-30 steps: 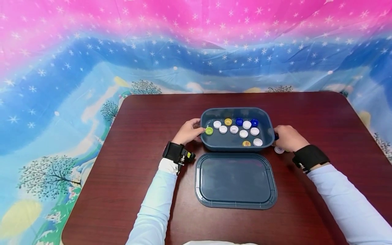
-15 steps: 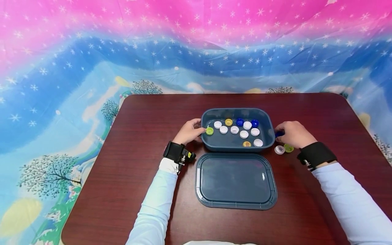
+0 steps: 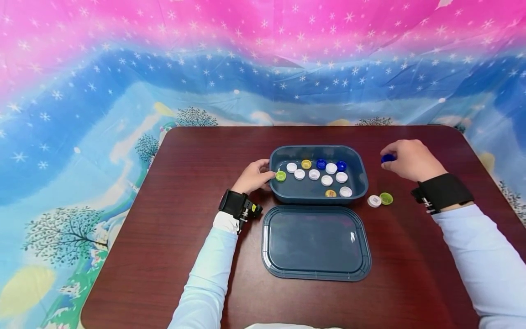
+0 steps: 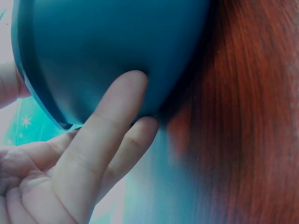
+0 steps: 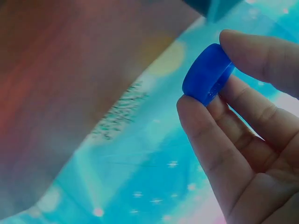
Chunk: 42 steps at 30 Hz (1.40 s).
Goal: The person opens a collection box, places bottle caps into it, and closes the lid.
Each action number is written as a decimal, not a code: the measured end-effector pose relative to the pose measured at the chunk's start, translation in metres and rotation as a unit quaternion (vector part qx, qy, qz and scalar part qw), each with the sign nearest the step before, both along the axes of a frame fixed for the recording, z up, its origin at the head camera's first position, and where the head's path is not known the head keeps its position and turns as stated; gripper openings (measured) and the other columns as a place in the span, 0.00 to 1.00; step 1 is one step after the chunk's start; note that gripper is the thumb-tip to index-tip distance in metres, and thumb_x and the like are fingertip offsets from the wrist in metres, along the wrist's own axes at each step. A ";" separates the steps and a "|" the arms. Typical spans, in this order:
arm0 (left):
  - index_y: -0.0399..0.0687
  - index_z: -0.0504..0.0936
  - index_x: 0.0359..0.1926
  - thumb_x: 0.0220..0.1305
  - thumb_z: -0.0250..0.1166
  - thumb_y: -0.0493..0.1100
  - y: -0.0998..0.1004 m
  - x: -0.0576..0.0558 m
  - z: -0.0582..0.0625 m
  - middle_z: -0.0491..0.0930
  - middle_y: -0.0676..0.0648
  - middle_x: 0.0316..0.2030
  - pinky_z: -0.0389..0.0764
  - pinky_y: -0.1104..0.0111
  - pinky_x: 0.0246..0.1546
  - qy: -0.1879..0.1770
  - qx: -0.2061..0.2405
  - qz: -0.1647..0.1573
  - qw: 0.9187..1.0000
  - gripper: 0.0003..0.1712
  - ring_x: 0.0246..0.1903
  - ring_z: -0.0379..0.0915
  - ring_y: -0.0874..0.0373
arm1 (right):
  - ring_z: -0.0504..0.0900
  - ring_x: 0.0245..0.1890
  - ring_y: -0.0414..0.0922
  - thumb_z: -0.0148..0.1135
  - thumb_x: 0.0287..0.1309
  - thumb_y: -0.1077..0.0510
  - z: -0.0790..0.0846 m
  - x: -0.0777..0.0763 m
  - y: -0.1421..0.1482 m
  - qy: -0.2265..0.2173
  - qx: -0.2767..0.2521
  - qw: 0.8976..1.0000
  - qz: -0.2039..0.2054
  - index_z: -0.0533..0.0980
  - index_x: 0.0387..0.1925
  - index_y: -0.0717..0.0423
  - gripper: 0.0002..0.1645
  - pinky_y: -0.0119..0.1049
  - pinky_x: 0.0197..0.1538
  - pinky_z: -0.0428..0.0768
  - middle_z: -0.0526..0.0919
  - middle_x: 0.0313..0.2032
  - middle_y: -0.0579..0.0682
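Note:
A dark grey-blue plastic box (image 3: 318,199) holds several bottle caps in white, blue, yellow and green. My left hand (image 3: 252,177) grips its left end. The thumb lies over the rim, and the fingers (image 4: 121,100) press on the outer wall in the left wrist view. To the right of the box and above the table, my right hand (image 3: 412,160) pinches a blue bottle cap (image 5: 205,74) between thumb and fingertips. A white cap (image 3: 374,201) and a green cap (image 3: 386,198) lie side by side on the table, just right of the box's near corner.
A matching flat lid (image 3: 316,242) lies on the dark red wooden table (image 3: 197,183), directly in front of the box. Behind the table hangs a pink and blue snow-scene cloth (image 3: 246,68).
My right hand has moved from the box's right end, rightward and away from me, with the blue cap. This uncovers the white and green caps. The left hand stays at the box.

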State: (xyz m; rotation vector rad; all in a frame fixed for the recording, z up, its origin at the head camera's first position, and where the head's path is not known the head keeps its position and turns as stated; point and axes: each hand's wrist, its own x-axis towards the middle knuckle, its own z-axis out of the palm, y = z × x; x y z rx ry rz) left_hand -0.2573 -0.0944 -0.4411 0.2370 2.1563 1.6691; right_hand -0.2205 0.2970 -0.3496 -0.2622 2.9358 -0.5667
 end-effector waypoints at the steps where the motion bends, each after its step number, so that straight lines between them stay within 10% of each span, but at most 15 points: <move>1: 0.39 0.67 0.67 0.67 0.59 0.36 -0.001 0.000 0.000 0.77 0.38 0.51 0.84 0.55 0.37 0.000 0.000 0.000 1.000 0.28 0.36 0.83 0.44 | 0.76 0.43 0.64 0.65 0.59 0.63 0.004 -0.001 -0.003 0.003 -0.001 1.000 0.002 0.77 0.51 0.72 0.21 0.60 0.43 0.76 0.78 0.45 0.71; 20: 0.40 0.65 0.69 0.68 0.60 0.38 -0.002 -0.004 -0.001 0.76 0.38 0.55 0.84 0.60 0.39 0.007 -0.016 -0.007 1.000 0.30 0.42 0.81 0.49 | 0.79 0.42 0.56 0.67 0.58 0.64 0.028 -0.035 -0.104 0.044 0.007 0.990 0.131 0.80 0.49 0.67 0.17 0.52 0.46 0.77 0.81 0.46 0.64; 42: 0.41 0.62 0.71 0.69 0.59 0.40 -0.004 0.001 -0.001 0.75 0.39 0.57 0.83 0.61 0.40 0.012 -0.036 -0.007 0.999 0.31 0.42 0.81 0.51 | 0.79 0.41 0.49 0.70 0.55 0.63 -0.037 -0.057 -0.190 -0.073 0.035 0.953 0.293 0.83 0.45 0.61 0.14 0.43 0.44 0.79 0.83 0.42 0.54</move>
